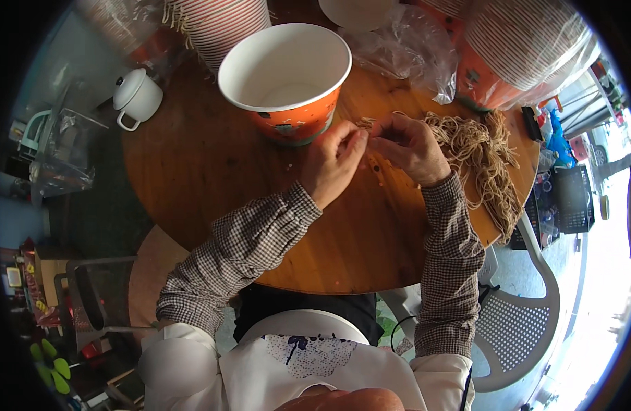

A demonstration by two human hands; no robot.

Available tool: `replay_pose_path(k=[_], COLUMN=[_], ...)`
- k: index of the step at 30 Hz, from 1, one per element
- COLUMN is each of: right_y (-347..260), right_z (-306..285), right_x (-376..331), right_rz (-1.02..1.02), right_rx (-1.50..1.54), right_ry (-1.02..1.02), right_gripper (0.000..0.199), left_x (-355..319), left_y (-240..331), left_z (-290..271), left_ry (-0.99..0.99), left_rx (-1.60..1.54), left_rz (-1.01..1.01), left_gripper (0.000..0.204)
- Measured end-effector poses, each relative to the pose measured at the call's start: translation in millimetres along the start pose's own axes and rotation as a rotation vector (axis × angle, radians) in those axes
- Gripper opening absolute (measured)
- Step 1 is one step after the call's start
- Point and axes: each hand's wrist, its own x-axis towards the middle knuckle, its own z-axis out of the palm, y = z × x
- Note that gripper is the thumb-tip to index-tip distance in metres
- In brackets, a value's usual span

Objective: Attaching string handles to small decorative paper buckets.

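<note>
The tan string (365, 124), pinched between the nearly closed fingers of the left hand (334, 164) and right hand (410, 145) at 12 o'clock on the round wooden surface (192, 171), looks light, limp and fray-prone, best gripped near its end, beside the string bundle (483, 154) at 2 o'clock.

The big paper cup (286, 75) is white inside and orange outside, standing on a warm brown wooden table (192, 164). Tan strings (480, 147) lie heaped nearby, the sleeves (247, 253) are brown-and-white checked, and the small kettle (138, 96) is white.
</note>
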Motion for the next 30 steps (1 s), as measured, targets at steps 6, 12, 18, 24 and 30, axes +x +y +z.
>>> replay_pose_path(k=[6,12,18,24,30], right_y=[2.6,3.0,0.5,4.1,6.3], right_z=[1.3,1.0,3.9,1.0,2.9], right_x=[2.7,1.8,1.9,1.3,2.2], right_rz=[-0.050,-0.097,-0.022,-0.014,-0.117], right_rx=[-0.073,-0.208,-0.230,-0.268,-0.230], right_ry=[0.011,0.050,0.060,0.065,0.064], right_gripper=[0.013,0.011,0.016,0.016,0.015], left_x=[-0.2,-1.2,-0.2,0.0,0.4], left_y=[-8.0,-7.7,-3.9,-6.1,-12.2], left_z=[-4.1,-2.6,-7.4,-5.6,-5.4], left_ry=[-0.011,0.001,-0.025,-0.013,0.015], left_rx=[0.085,-0.029,0.022,0.023,0.056], left_rz=[0.022,0.048,-0.023,0.002,0.058], left_gripper=[0.019,0.019,0.021,0.020,0.015])
